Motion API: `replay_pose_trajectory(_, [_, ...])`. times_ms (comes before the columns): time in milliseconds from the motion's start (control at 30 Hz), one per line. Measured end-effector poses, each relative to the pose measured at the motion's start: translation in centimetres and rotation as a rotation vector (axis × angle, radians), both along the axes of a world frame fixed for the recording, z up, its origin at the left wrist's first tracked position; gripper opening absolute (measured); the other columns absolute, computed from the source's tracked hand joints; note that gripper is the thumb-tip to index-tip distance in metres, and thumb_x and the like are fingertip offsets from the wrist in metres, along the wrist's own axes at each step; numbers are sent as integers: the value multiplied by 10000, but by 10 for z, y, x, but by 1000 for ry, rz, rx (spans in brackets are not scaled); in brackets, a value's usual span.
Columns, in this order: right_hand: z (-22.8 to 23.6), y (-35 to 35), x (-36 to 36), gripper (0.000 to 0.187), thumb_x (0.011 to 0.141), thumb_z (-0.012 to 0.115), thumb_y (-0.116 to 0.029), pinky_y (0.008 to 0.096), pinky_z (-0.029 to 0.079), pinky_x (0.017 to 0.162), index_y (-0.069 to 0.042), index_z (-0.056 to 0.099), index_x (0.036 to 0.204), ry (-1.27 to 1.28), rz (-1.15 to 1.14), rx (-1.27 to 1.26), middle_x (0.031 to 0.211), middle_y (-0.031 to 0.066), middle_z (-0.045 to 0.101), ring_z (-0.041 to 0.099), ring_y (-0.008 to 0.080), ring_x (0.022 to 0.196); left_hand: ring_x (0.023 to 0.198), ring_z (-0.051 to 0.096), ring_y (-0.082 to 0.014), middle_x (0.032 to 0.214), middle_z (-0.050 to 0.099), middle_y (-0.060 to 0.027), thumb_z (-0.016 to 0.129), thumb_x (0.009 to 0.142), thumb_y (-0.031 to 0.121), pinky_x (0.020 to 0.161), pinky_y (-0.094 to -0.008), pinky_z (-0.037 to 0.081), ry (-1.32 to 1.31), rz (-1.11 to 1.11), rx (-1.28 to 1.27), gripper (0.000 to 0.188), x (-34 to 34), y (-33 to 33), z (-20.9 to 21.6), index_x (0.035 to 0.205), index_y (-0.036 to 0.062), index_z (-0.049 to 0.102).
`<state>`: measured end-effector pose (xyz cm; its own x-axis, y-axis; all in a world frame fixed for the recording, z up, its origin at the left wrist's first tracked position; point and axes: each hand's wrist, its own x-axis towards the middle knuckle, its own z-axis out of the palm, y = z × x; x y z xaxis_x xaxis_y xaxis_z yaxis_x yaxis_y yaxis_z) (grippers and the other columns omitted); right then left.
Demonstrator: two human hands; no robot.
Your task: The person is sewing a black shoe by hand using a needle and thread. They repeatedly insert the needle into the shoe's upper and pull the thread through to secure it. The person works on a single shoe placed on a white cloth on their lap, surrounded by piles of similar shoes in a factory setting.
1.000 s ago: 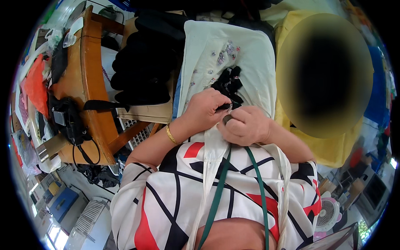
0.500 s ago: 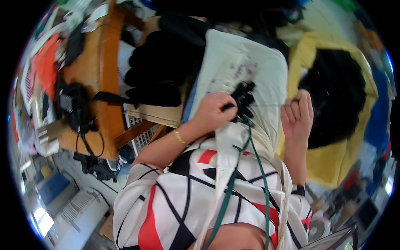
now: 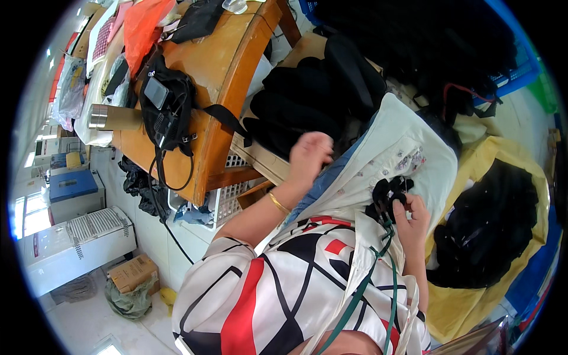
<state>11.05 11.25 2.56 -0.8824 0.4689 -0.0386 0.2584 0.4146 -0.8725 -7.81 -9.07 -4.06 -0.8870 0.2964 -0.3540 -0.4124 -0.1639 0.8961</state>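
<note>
On my lap, over a pale apron cloth (image 3: 436, 139), lies a bunch of small black fabric pieces (image 3: 387, 192). My right hand (image 3: 411, 218) grips it from the right, thumb and fingers closed on the black fabric. A green cord (image 3: 391, 236) runs from near the bunch down over my patterned top. Away to the left, my left hand (image 3: 310, 158) hovers beside a pile of black padded pieces (image 3: 296, 100). Its fingers are loosely bent and slightly blurred, with nothing visible in them.
A wooden table (image 3: 231, 77) at left carries a black bag (image 3: 168, 103) and a steel flask (image 3: 112, 118). At right stands a yellow sack (image 3: 455, 310) of black material. A blue crate (image 3: 520, 77) with black items sits at the far right; a white basket (image 3: 228, 207) stands below the table.
My left hand has let go of the black fabric bunch and moved towards the padded pile. My right hand, earlier drawing a thread out to the right, now holds the bunch. The view has turned left.
</note>
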Motion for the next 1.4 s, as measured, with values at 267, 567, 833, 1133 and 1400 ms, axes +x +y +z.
replay_pose_trajectory(267, [5, -6, -5, 162, 828, 704, -55, 275, 476, 677, 9, 643, 965, -52, 11, 5, 808, 97, 618, 602, 170, 710, 703, 649, -198, 762, 644, -76, 689, 922, 338, 697, -368, 593, -387, 494, 432, 289, -111, -30, -51, 885, 58, 629])
replay_pose_trajectory(567, [-2, 8, 17, 120, 897, 687, -89, 239, 472, 671, -4, 641, 969, 127, -196, -328, 813, 10, 612, 569, 89, 721, 760, 644, -162, 859, 664, -34, 649, 857, 51, 734, -285, 552, 11, 164, 117, 19, -79, 17, 37, 865, 53, 632])
replay_pose_trajectory(833, [-9, 5, 18, 148, 966, 639, -119, 175, 442, 675, -2, 613, 1051, 263, -346, -646, 840, -36, 601, 529, 26, 741, 602, 389, -60, 656, 421, 56, 742, 767, 117, 530, -246, 348, 401, -760, -502, 247, 41, 42, 41, 887, 42, 540])
replay_pose_trajectory(1133, [-29, -22, -12, 142, 894, 694, -127, 283, 476, 620, -18, 630, 959, 162, -185, -292, 807, 46, 615, 589, 159, 691, 1024, 598, -131, 1089, 643, -31, 675, 926, 99, 944, -296, 461, -446, -345, 309, 229, 81, 69, 54, 1134, 65, 585])
replay_pose_trajectory(1400, [-11, -6, 6, 136, 905, 665, -90, 282, 492, 605, -1, 649, 1006, 9, -84, -343, 795, 75, 647, 624, 148, 665, 1066, 605, -127, 1156, 672, -25, 541, 1014, 316, 964, -319, 430, -548, -312, 178, 287, 74, 62, 34, 1150, 81, 632])
